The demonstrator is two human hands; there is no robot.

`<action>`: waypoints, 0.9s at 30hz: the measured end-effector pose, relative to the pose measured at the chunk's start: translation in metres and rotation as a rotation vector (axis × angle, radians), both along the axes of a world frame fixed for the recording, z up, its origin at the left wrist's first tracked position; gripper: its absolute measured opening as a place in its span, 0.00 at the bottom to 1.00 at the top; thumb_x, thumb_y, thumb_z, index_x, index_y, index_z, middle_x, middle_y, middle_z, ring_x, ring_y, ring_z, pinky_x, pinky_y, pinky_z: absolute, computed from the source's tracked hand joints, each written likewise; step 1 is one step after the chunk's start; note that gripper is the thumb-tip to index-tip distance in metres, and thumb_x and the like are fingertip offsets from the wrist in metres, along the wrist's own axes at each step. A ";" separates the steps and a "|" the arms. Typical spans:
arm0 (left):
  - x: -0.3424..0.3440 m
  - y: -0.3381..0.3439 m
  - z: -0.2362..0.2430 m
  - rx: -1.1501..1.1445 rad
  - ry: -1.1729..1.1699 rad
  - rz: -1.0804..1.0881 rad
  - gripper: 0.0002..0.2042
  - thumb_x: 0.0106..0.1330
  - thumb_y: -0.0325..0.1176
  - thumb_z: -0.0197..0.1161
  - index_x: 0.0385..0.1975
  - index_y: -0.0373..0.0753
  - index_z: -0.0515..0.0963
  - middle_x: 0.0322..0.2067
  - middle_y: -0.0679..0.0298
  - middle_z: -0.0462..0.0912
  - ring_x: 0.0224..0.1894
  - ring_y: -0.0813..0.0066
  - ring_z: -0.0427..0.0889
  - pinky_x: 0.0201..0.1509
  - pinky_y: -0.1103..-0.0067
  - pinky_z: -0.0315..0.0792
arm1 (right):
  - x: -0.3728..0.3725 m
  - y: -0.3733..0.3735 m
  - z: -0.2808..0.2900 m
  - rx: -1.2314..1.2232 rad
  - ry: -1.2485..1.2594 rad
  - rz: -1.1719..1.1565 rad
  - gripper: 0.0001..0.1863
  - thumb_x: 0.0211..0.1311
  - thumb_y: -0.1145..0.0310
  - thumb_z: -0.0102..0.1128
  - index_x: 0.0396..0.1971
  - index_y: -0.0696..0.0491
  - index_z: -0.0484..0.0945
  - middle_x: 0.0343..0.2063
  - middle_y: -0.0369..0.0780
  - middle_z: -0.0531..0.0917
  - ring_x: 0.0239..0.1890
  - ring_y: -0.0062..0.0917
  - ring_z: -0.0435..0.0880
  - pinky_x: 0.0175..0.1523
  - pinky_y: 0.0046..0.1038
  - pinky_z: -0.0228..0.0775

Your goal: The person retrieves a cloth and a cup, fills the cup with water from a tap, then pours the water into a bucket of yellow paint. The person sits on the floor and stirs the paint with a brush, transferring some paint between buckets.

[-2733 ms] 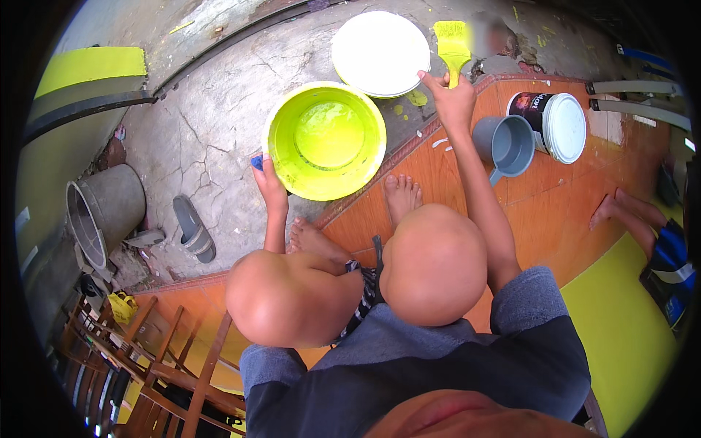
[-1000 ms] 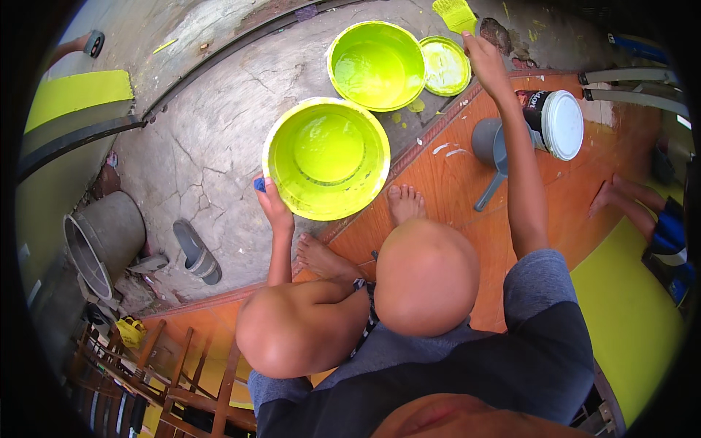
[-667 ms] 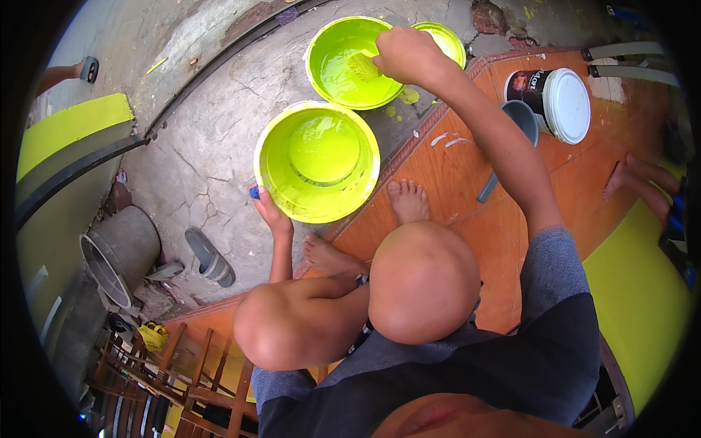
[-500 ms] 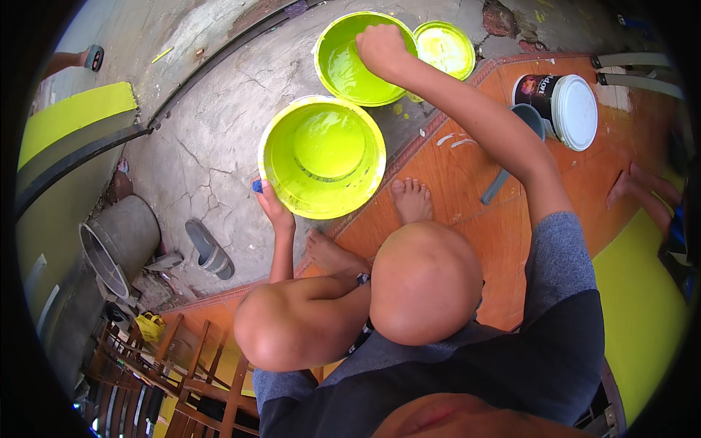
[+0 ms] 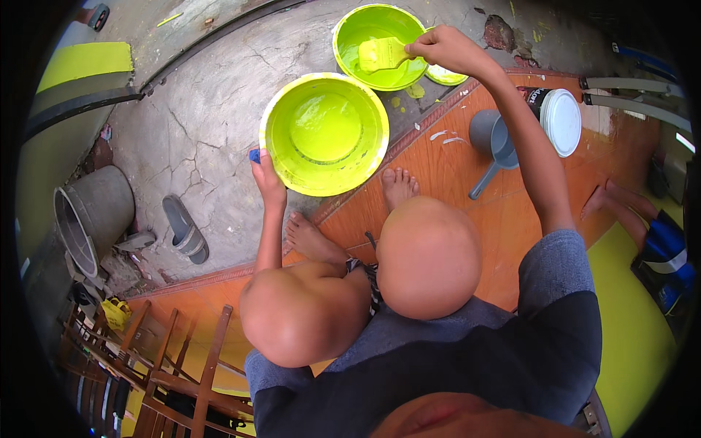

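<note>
In my right hand [image 5: 444, 51] is a wide paintbrush [image 5: 383, 55], coated in bright yellow-green paint. Its handle is pinched in my fingers, and its head hangs over the farther paint bucket [image 5: 342, 36]. Closer to me stands a second bucket [image 5: 274, 157] with paint pooled on its bottom. My left hand [image 5: 269, 179] grips this bucket's left rim, the thumb along the outside and the other fingers partly hidden. Something small and blue [image 5: 255, 155] shows beside that hand. A paint-smeared lid [image 5: 445, 75] lies partly behind my right wrist.
A grey dipper [image 5: 504, 146] and a white-lidded tub [image 5: 561, 123] rest on the orange tiles at right. At left are a tipped grey bucket [image 5: 109, 201] and a slipper [image 5: 184, 228]. Wooden chairs [image 5: 212, 365] stand lower left. Another person's legs [image 5: 621, 208] show far right.
My right hand has risen out of the farther bucket and moved right, bringing the paintbrush into sight. My left hand stays on the nearer bucket's rim. The whole view has shifted slightly.
</note>
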State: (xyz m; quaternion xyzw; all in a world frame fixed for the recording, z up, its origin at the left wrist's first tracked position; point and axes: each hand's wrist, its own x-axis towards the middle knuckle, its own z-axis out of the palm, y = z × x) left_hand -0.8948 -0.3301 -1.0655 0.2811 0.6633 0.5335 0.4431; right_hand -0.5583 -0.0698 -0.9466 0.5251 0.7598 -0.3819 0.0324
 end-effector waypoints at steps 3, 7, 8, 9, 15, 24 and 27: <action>0.000 0.001 -0.004 0.035 0.023 0.004 0.13 0.79 0.40 0.45 0.44 0.35 0.70 0.38 0.64 0.76 0.40 0.79 0.72 0.48 0.78 0.68 | 0.018 -0.010 0.010 -0.051 0.026 -0.138 0.23 0.60 0.50 0.59 0.39 0.56 0.88 0.19 0.42 0.80 0.22 0.26 0.74 0.33 0.31 0.68; -0.001 0.000 -0.005 0.023 0.143 -0.003 0.14 0.78 0.41 0.47 0.44 0.34 0.69 0.31 0.61 0.76 0.35 0.77 0.72 0.42 0.75 0.70 | 0.029 -0.033 0.001 0.013 0.080 -0.318 0.22 0.64 0.51 0.58 0.35 0.56 0.87 0.17 0.34 0.74 0.20 0.16 0.68 0.27 0.25 0.59; -0.001 0.002 -0.005 0.048 0.215 0.007 0.15 0.77 0.42 0.48 0.44 0.34 0.69 0.29 0.59 0.76 0.32 0.73 0.73 0.40 0.73 0.70 | 0.032 -0.039 0.000 -0.027 0.130 -0.378 0.21 0.66 0.52 0.57 0.33 0.56 0.87 0.16 0.30 0.71 0.18 0.13 0.63 0.25 0.23 0.53; -0.001 0.003 -0.005 0.025 0.267 0.029 0.15 0.77 0.42 0.49 0.44 0.34 0.69 0.29 0.58 0.77 0.32 0.69 0.74 0.40 0.71 0.70 | 0.035 -0.044 -0.002 -0.067 0.153 -0.456 0.20 0.69 0.53 0.57 0.31 0.56 0.86 0.16 0.27 0.68 0.16 0.10 0.59 0.22 0.21 0.48; 0.000 0.004 0.002 0.073 0.272 0.042 0.15 0.75 0.42 0.53 0.45 0.34 0.71 0.29 0.54 0.80 0.32 0.69 0.77 0.39 0.70 0.71 | 0.044 -0.082 0.010 -0.224 0.322 -0.626 0.20 0.71 0.52 0.56 0.38 0.55 0.84 0.18 0.26 0.69 0.14 0.08 0.58 0.20 0.18 0.43; -0.004 0.003 0.005 0.107 0.256 0.042 0.16 0.72 0.43 0.60 0.41 0.33 0.74 0.23 0.61 0.77 0.27 0.78 0.72 0.32 0.74 0.70 | -0.003 -0.132 0.053 -0.187 0.431 -0.343 0.16 0.72 0.61 0.57 0.47 0.58 0.83 0.19 0.29 0.74 0.17 0.09 0.64 0.22 0.17 0.53; -0.007 0.006 0.009 0.099 0.313 0.036 0.15 0.72 0.42 0.60 0.40 0.33 0.75 0.22 0.61 0.77 0.26 0.77 0.72 0.32 0.75 0.70 | -0.021 -0.125 0.039 -0.022 0.329 -0.017 0.16 0.68 0.67 0.62 0.53 0.54 0.82 0.24 0.34 0.80 0.19 0.18 0.71 0.26 0.23 0.64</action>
